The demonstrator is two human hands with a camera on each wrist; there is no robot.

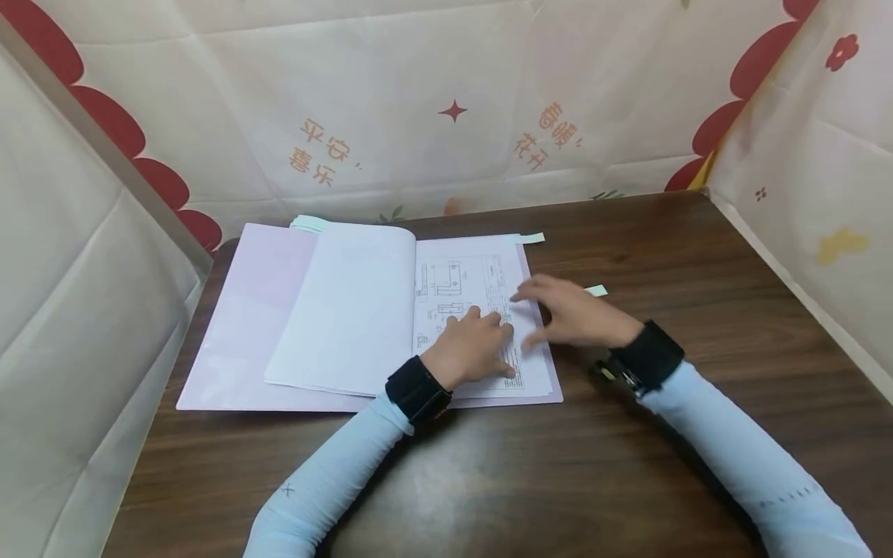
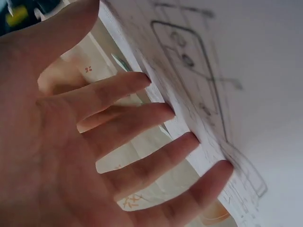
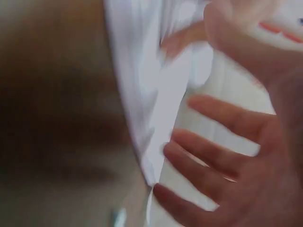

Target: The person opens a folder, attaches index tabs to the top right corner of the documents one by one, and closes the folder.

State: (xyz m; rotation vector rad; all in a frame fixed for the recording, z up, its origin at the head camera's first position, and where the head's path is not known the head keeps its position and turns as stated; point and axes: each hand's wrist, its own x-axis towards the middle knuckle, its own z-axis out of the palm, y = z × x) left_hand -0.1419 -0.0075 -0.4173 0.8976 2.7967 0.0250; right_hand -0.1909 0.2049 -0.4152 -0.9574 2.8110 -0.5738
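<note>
An open lilac folder (image 1: 230,341) lies on the table, holding a stack of paper. Its turned white sheets (image 1: 349,310) lie to the left, and a printed page with technical line drawings (image 1: 446,275) faces up on the right. My left hand (image 1: 470,349) rests on that page, its fingertips touching the paper; the left wrist view shows the fingers spread and fairly straight over a drawing (image 2: 199,71). Over the right edge of the folder is my right hand (image 1: 575,310), fingers apart and lightly bent, with nothing held. Whether its fingertips touch the paper cannot be made out.
Pale index tabs (image 1: 532,238) stick out past the right side of the pages. The dark wooden table (image 1: 698,271) extends to the right and front. Patterned white cloth (image 1: 418,93) hangs behind and along both sides of the table.
</note>
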